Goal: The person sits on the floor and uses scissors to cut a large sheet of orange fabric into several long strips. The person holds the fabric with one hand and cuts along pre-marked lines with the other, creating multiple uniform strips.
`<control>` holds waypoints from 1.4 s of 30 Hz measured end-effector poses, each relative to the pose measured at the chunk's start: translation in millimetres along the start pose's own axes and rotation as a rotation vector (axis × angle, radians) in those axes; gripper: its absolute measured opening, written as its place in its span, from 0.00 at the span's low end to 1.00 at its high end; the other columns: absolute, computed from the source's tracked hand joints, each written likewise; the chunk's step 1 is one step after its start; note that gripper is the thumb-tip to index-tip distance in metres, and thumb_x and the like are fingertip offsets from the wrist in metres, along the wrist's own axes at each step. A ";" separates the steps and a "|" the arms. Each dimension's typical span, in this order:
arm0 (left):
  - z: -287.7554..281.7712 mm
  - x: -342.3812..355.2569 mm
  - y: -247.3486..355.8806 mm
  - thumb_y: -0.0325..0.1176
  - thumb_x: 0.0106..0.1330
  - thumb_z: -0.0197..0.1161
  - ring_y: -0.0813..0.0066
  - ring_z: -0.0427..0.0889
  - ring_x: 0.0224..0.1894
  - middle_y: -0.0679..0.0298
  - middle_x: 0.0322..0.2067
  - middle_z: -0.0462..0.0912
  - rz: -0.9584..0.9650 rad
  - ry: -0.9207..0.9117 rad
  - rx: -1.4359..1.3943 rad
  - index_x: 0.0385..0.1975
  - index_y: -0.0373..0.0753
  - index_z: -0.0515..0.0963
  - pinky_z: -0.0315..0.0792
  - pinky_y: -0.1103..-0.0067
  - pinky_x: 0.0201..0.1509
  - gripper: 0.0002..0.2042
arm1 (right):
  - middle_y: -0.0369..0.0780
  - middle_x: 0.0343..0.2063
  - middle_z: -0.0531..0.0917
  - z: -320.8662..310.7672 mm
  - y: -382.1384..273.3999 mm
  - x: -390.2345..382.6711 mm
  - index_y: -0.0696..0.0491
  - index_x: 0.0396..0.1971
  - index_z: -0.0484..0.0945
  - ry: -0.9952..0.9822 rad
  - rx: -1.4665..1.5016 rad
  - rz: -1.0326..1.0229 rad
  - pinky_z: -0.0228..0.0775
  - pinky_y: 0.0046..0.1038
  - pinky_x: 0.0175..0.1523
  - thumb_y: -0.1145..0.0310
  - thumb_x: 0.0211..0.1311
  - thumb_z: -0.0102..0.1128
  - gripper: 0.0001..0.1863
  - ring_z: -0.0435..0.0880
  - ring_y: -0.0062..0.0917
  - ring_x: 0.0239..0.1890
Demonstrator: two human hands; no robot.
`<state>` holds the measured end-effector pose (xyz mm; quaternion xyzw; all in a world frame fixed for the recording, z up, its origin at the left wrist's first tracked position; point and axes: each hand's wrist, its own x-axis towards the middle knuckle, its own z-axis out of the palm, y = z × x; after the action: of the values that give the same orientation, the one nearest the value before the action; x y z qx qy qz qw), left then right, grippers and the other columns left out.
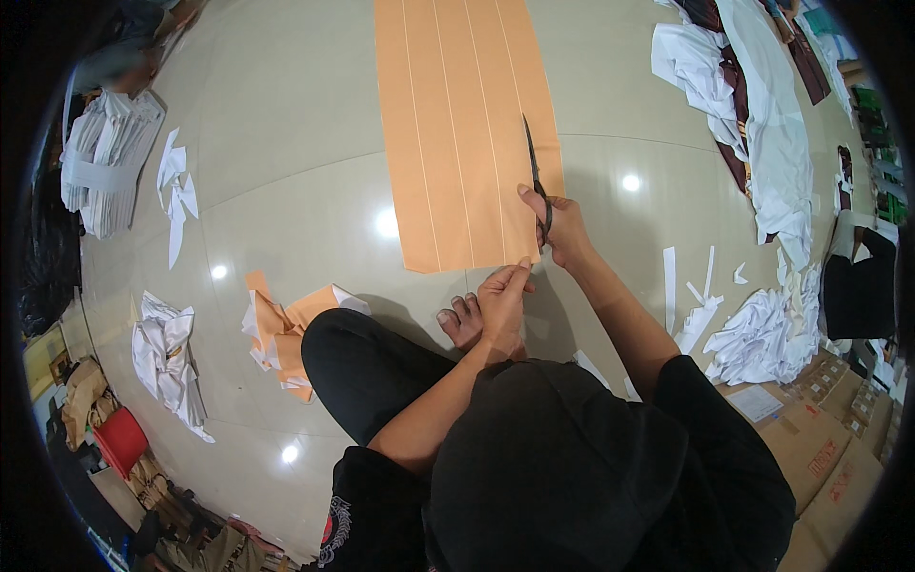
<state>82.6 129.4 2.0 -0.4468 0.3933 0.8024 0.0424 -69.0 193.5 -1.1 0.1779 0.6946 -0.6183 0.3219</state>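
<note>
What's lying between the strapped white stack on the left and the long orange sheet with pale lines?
The head view shows jagged white scraps on the shiny beige floor, nearer the strapped white stack than the long orange sheet.

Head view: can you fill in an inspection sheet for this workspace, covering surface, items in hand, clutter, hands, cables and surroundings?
Surface: pale glossy floor, with light reflections.
Items in hand: orange sheet with pale lengthwise lines, flat; black scissors over it, tip at the rightmost line.
Clutter: crumpled orange-and-white pile and white bundle at left; banded white stack farther up; white heap at right.
Hands: right hand grips the scissors; left hand has fingertips at the sheet's near edge, pinch unclear.
Cables: nothing seen.
Surroundings: cardboard boxes lower right; red item lower left; rim details unclear.
</note>
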 end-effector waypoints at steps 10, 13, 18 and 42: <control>-2.4 1.1 -0.7 0.41 0.72 0.68 0.90 0.61 0.22 0.77 0.20 0.73 -0.008 -0.019 -0.003 0.26 0.37 0.83 0.52 0.86 0.27 0.15 | 0.34 0.11 0.73 -3.1 -0.7 0.5 0.54 0.17 0.74 -0.027 0.016 0.004 0.59 0.24 0.15 0.48 0.58 0.75 0.27 0.70 0.19 0.10; -0.6 -0.6 1.1 0.40 0.72 0.68 0.89 0.64 0.24 0.76 0.21 0.74 0.014 -0.021 -0.017 0.26 0.37 0.83 0.55 0.86 0.30 0.15 | 0.34 0.11 0.73 -0.1 -9.0 2.0 0.53 0.16 0.75 -0.020 0.033 0.016 0.59 0.24 0.16 0.48 0.59 0.75 0.26 0.70 0.20 0.10; -0.1 -2.4 3.0 0.40 0.72 0.68 0.88 0.66 0.27 0.75 0.22 0.75 0.010 -0.026 -0.025 0.26 0.37 0.83 0.57 0.86 0.33 0.15 | 0.34 0.11 0.74 4.6 -23.5 6.8 0.52 0.17 0.76 -0.046 0.042 0.009 0.58 0.23 0.17 0.50 0.60 0.74 0.24 0.71 0.19 0.11; 0.1 -3.7 5.0 0.38 0.72 0.68 0.89 0.67 0.25 0.76 0.21 0.75 0.018 -0.017 -0.006 0.28 0.37 0.84 0.59 0.87 0.32 0.13 | 0.33 0.11 0.73 6.0 -27.2 20.8 0.51 0.17 0.75 -0.055 0.044 0.000 0.58 0.22 0.16 0.50 0.59 0.75 0.24 0.70 0.18 0.11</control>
<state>82.7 127.1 7.8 -0.4368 0.3945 0.8076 0.0373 -100.4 179.8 5.1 0.1679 0.6717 -0.6380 0.3371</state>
